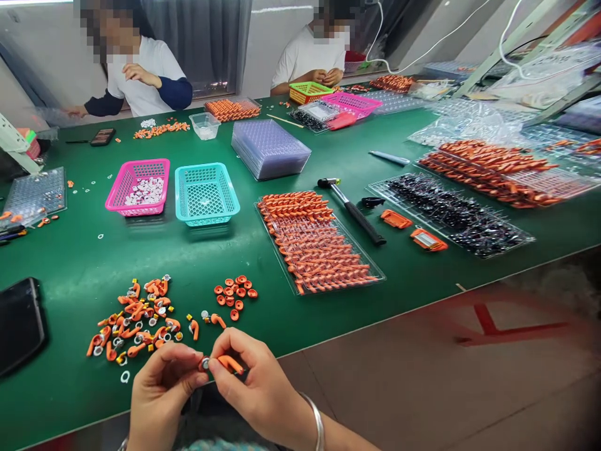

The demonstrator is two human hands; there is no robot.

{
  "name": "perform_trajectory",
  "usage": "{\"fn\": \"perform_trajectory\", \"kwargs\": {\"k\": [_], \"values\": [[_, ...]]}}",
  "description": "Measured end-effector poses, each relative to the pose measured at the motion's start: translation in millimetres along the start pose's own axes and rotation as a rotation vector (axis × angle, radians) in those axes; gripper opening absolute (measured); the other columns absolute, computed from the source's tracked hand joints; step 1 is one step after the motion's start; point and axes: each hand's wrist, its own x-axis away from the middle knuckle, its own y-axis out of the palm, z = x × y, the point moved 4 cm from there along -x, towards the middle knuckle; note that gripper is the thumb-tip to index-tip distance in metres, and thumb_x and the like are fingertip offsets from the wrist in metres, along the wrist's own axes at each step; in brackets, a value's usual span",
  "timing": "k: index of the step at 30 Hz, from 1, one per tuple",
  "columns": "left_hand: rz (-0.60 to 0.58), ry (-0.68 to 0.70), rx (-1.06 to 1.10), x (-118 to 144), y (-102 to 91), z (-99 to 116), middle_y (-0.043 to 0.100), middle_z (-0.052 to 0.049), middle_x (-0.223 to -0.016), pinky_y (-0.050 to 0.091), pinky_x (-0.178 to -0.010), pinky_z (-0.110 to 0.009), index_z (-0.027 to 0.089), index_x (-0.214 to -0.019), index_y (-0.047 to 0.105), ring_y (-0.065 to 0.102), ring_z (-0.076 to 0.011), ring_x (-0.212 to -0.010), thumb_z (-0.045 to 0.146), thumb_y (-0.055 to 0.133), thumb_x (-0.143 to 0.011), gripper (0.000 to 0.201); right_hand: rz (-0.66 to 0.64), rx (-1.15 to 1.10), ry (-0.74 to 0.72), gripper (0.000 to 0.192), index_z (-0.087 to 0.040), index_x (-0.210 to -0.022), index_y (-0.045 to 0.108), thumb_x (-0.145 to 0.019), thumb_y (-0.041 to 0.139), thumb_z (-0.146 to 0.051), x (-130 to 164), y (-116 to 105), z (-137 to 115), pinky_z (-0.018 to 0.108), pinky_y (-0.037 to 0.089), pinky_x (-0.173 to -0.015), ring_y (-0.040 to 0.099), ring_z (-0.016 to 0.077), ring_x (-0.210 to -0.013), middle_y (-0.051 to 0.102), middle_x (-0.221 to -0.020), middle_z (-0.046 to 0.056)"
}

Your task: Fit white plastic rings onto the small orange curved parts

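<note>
My left hand point(159, 391) and my right hand point(256, 382) meet at the near edge of the green table point(84, 263). Together they pinch one small orange curved part point(229, 363) with a round silver end; the right fingers hold the orange body, the left fingertips press at the silver end. Just beyond my hands lies a loose heap of the same orange parts point(136, 319) mixed with silver rings and yellow bits. A small cluster of orange round caps point(235, 294) sits to its right.
A clear tray of orange parts point(319, 244) lies ahead right, with a hammer point(352, 210) beside it. A pink basket point(138, 186) and a teal basket point(205, 193) stand further back. A dark phone point(19, 322) lies at left. Two people work across the table.
</note>
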Motion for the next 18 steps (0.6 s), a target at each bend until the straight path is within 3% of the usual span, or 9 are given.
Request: {"fn": "perform_trajectory", "kwargs": {"k": [6,12,15,18], "values": [[0.027,0.094,-0.051,1,4.0,11,0.075,0.004,-0.069,0.061,-0.060,-0.016,0.024,-0.074,0.077,0.073,-0.0149,-0.061,0.000,0.082,-0.055,0.032,-0.063,0.057,-0.054,0.011,-0.020,-0.072,0.051,-0.084,0.053,-0.019,0,-1,-4,0.024,0.035,-0.056,0.043,0.0118,-0.060,0.048,-0.067,-0.003],[-0.027,0.189,-0.118,3,7.8,20,0.076,0.004,-0.072,0.061,-0.067,-0.016,0.026,-0.077,0.077,0.073,-0.0143,-0.066,0.001,0.081,-0.061,0.030,-0.115,-0.130,-0.003,0.006,-0.019,-0.088,0.054,-0.082,0.056,-0.020,-3,-6,0,0.024,0.040,-0.059,0.047,0.0123,-0.066,0.051,-0.078,-0.001],[-0.069,0.218,-0.112,3,9.3,21,0.075,0.003,-0.072,0.060,-0.067,-0.016,0.026,-0.079,0.076,0.071,-0.0136,-0.067,0.005,0.081,-0.064,0.027,-0.214,-0.166,0.005,0.008,-0.017,-0.087,0.062,-0.083,0.057,-0.023,-6,-7,0,0.026,0.041,-0.062,0.050,0.0137,-0.069,0.057,-0.079,0.001],[-0.103,0.239,-0.103,2,11.8,23,0.073,0.003,-0.071,0.058,-0.066,-0.017,0.026,-0.080,0.075,0.068,-0.0133,-0.068,0.007,0.081,-0.067,0.023,-0.234,-0.198,0.023,0.013,-0.016,-0.084,0.064,-0.084,0.060,-0.028,-8,-8,1,0.027,0.041,-0.064,0.051,0.0142,-0.070,0.058,-0.079,0.002]]}}
